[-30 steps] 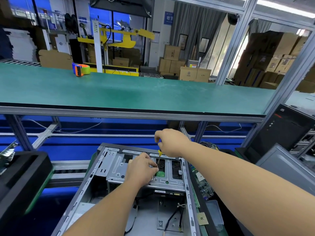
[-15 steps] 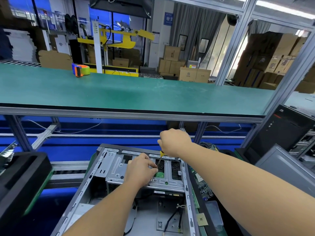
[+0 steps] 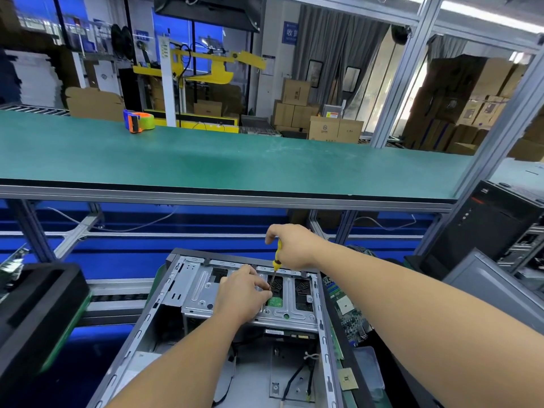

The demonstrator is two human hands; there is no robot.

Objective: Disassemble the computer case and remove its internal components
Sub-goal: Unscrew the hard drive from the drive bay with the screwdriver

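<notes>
Right fingers (image 3: 272,234): wrapped round the yellow handle of my screwdriver (image 3: 276,258); shaft slants down toward the drive cage.
Left fingers (image 3: 262,285): curled, pinching at the screwdriver tip; too small for me to tell whether they hold a screw or just steady the tip.
Right hand (image 3: 294,245): sits higher than a second ago, so more handle and shaft show beneath it.
Left hand (image 3: 243,295): stays resting on the cage top, hardly shifted.
Meaning: I judge the screw is backing out or already free, so the cage may soon lift away.
Drive cage (image 3: 203,290): silver metal bracket, mounted across the far end of the case, a green board visible through its slots.
Computer case (image 3: 176,278): lies open on its side just below me, cables on its floor.
Motherboard (image 3: 347,313): green, standing on edge just beside the case's right wall.
Surface (image 3: 235,163): long green bench beyond, a tape dispenser (image 3: 138,121) on its far left.
</notes>
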